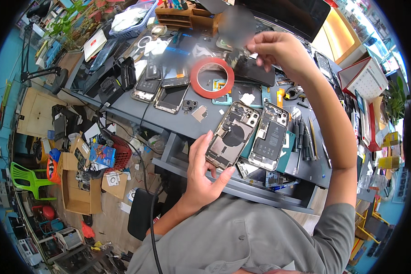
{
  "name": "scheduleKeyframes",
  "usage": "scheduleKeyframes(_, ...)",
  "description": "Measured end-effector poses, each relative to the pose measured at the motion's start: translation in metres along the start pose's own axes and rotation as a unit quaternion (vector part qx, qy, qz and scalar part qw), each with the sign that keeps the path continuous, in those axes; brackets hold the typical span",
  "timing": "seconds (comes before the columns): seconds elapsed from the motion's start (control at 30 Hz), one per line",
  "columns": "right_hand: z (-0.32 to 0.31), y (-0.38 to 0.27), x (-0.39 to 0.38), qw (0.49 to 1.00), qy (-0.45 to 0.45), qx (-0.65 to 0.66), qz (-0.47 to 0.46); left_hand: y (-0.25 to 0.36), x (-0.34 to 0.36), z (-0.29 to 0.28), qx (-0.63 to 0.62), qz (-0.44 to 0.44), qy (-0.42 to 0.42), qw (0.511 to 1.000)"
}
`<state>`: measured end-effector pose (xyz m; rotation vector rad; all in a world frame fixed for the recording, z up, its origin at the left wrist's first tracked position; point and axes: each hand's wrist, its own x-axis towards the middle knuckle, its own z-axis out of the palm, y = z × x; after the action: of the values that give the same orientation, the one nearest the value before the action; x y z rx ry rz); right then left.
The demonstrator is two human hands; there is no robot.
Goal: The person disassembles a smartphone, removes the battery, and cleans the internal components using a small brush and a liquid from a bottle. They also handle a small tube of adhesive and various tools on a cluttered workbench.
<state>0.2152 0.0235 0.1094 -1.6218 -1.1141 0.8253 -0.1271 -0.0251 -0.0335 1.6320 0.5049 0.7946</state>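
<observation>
My left hand (200, 176) holds the lower left edge of an opened phone housing (223, 141), which has a dark round coil inside. The housing lies tilted at the front of the desk. Beside it on the right sits a second opened phone (270, 139) with its black battery in place. Raised over the back of the desk, my right hand (278, 51) has thumb and forefinger pinched together. A small dark, shiny piece shows below those fingertips, too blurred to name. Left of the housing are a camera module (190, 105) and a thin metal plate (199, 113).
A red tape roll (195, 78) lies among phone parts. Several screwdrivers (300, 136) are right of the phones. An open drawer (178, 160) juts out below the desk edge. A black cable (146, 182) hangs at my left. A monitor (297, 18) stands behind.
</observation>
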Motion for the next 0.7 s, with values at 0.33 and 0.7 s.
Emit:
scheduleKeyframes(0.33,-0.111,0.010,0.017,0.992,0.118,-0.028,-0.015,-0.009,0.003,-0.001,-0.037,0.011,0.017,0.999)
scheduleKeyframes(0.7,-0.122,0.021,0.000,0.995,0.096,-0.004,0.010,-0.007,0.002,-0.007,-0.009,0.014,0.031,0.999)
